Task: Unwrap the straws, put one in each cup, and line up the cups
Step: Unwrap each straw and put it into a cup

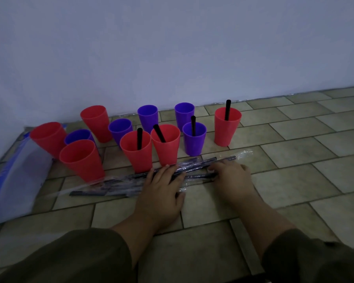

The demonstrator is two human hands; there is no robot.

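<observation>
Head-worn view, facing forward and down, close over floor (213, 213)

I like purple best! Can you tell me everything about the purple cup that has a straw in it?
The purple cup looks like smooth plastic, wider at its open rim than at its base. It stands upright on the tiled floor, just behind the wrapped straws. One black straw stands inside it, its top poking above the rim. Nothing else seems to touch it.
</observation>
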